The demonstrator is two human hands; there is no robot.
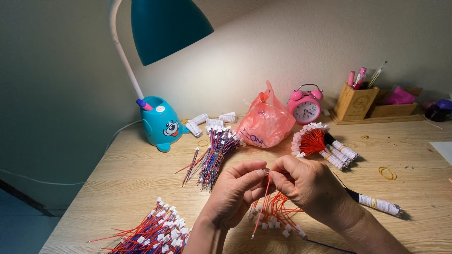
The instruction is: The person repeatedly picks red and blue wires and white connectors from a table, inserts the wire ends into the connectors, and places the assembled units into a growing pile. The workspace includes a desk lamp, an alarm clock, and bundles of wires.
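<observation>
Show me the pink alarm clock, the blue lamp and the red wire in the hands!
Pink round alarm clock point(306, 110), head view, its white face.
Blue desk lamp point(165, 27), head view, its shade.
Thin red wire point(262, 205), head view, its hanging middle.

From where I watch, the plastic bag point(265, 122) sits mid-table point(117, 183). Left of the bag lie a wire bundle point(214, 157) and the lamp base point(161, 123); right of it the alarm clock point(305, 106) and pen holder point(354, 101). Nearer me than the bag, another wire pile point(155, 233).
</observation>
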